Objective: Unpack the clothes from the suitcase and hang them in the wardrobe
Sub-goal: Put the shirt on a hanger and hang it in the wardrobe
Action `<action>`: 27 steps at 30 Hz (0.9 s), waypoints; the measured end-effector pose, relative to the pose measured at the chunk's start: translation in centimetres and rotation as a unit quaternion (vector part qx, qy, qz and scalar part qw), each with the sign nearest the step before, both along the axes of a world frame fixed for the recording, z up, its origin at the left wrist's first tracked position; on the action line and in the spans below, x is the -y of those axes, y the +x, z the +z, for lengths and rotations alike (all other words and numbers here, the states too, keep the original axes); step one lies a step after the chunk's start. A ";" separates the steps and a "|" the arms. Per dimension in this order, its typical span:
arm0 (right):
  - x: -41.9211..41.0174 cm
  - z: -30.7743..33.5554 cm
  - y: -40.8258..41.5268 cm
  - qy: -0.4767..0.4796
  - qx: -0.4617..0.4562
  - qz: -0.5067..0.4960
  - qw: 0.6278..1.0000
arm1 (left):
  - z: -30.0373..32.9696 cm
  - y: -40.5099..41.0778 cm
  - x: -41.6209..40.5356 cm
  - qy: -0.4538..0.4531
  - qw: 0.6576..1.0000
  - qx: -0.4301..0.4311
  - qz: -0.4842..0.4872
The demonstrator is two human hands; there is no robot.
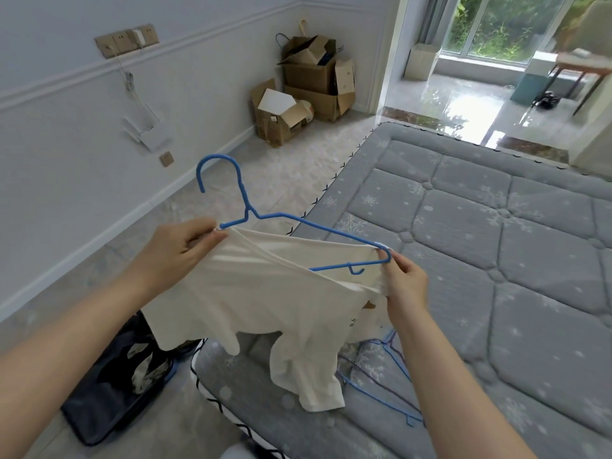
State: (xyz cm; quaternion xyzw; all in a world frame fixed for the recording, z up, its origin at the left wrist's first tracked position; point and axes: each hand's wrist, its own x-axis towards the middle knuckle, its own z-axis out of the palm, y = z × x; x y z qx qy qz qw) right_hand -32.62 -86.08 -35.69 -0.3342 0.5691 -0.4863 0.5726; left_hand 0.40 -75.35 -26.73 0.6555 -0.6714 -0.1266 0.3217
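A cream white shirt [265, 293] hangs in the air over the mattress corner, stretched across a blue wire hanger [245, 207] whose hook points up and left. My left hand [175, 250] pinches the shirt's fabric at the hanger's left end. My right hand [405, 279] pinches the shirt at the hanger's right end. The sleeves and hem dangle down onto the bed. A dark open suitcase [122, 376] lies on the floor at lower left with dark and light clothes inside. The wardrobe is not in view.
A grey quilted mattress [480, 243] fills the right side. Spare blue hangers [397, 385] lie on it under the shirt. Cardboard boxes [308, 87] are stacked in the far corner. A doorway [496, 77] opens onto a glossy floor.
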 end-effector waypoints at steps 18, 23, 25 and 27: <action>-11.3 9.9 12.0 -0.248 -0.197 0.308 0.897 | -0.5 0.7 -13.6 -0.035 0.959 0.211 0.186; -17.9 13.6 17.0 -0.250 -0.120 0.472 0.837 | 0.9 3.3 -21.4 -0.032 0.941 0.185 0.281; -20.3 14.4 18.5 -0.312 -0.145 0.488 0.803 | 1.8 4.3 -25.0 -0.037 0.934 0.178 0.309; -23.2 15.0 20.7 -0.371 -0.181 0.490 0.767 | 2.9 5.1 -29.2 -0.047 0.921 0.175 0.345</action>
